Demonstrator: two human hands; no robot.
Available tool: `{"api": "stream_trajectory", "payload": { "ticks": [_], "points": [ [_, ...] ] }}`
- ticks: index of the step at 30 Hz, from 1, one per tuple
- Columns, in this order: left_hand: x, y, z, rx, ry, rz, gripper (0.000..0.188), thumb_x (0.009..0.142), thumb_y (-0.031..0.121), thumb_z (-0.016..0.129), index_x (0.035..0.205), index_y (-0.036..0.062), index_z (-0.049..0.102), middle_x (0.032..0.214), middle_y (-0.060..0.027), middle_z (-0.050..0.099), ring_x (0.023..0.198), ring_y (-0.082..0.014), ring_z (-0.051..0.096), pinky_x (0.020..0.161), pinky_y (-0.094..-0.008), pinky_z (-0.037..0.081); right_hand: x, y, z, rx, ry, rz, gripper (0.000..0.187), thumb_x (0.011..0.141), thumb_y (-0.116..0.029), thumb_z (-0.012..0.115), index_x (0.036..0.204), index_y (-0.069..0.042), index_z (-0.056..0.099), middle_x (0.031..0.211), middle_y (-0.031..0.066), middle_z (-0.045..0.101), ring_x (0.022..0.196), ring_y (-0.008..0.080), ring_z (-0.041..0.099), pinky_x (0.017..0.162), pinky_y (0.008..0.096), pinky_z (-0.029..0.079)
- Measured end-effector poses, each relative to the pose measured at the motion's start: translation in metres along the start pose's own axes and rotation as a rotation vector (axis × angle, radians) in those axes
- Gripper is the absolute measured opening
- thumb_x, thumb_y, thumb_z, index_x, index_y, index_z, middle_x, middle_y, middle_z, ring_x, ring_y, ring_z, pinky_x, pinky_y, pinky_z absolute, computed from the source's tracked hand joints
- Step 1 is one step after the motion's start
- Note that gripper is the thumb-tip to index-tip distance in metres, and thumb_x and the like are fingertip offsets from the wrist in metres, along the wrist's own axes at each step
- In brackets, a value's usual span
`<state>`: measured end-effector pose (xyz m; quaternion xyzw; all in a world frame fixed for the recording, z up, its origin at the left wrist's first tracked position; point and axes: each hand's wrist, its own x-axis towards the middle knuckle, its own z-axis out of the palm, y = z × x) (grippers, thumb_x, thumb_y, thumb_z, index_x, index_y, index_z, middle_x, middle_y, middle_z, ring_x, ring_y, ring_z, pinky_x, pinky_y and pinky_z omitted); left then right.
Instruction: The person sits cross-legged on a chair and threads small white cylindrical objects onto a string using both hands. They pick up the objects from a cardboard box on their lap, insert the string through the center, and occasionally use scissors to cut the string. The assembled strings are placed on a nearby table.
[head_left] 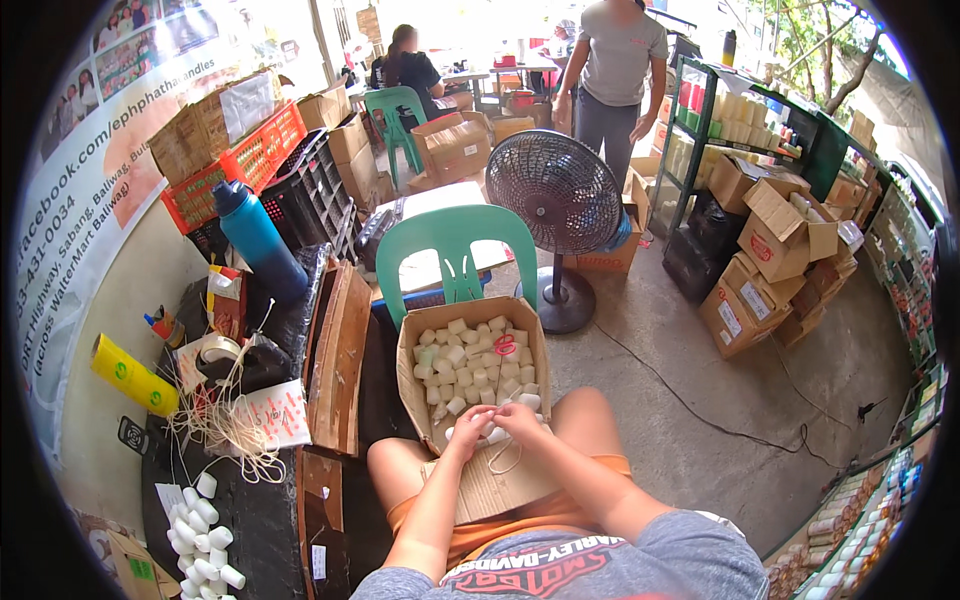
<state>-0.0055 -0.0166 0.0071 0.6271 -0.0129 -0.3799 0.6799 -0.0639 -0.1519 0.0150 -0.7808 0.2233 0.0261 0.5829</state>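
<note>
My left hand (468,430) and my right hand (521,421) meet fingertip to fingertip over the near edge of an open cardboard box (408,385). Both are closed in a pinch. A small white candle (497,436) shows between them, and a loop of thin pale string (518,462) hangs below. The fingers partly hide how candle and string are held. Many short white candles (462,372) lie loose in the box. Red-handled scissors (506,345) rest on top of them, towards the right. A cardboard flap (490,492) lies across my lap.
A green plastic chair (457,235) stands behind the box, with a black fan (555,200) beyond. On the left bench are a blue bottle (258,240), tangled string (235,435) and more white candles (205,540). A cable (690,410) crosses the floor. A person (618,70) stands far off.
</note>
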Motion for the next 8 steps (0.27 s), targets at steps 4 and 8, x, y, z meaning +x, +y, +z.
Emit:
{"api": "stream_trajectory", "payload": {
  "ticks": [4, 8],
  "points": [
    [-0.007, 0.002, 0.005, 0.001, 0.057, 0.121, 0.020, 0.079, 0.019, 0.066, 0.096, 0.0084, 0.065, 0.088, 0.0001, 0.063, 0.077, -0.0076, 0.056, 0.065, -0.0202, 0.042, -0.003, 0.001, -0.003, 0.006, -0.029, -0.067, 0.025, 0.074, -0.022, 0.064, 0.088, -0.001, 0.067, 0.082, 0.0115, 0.066, 0.076, 0.0174, 0.062, 0.069, 0.0297, 0.047],
    [-0.003, -0.008, -0.001, -0.137, 0.062, 0.194, 0.021, 0.079, 0.015, 0.067, 0.097, 0.0049, 0.065, 0.091, -0.0027, 0.064, 0.082, -0.0091, 0.057, 0.074, -0.0206, 0.044, -0.003, -0.005, 0.002, 0.088, -0.003, -0.080, 0.028, 0.074, -0.026, 0.065, 0.090, -0.003, 0.067, 0.086, 0.0127, 0.067, 0.079, 0.0195, 0.063, 0.072, 0.0296, 0.048]
  ]
}}
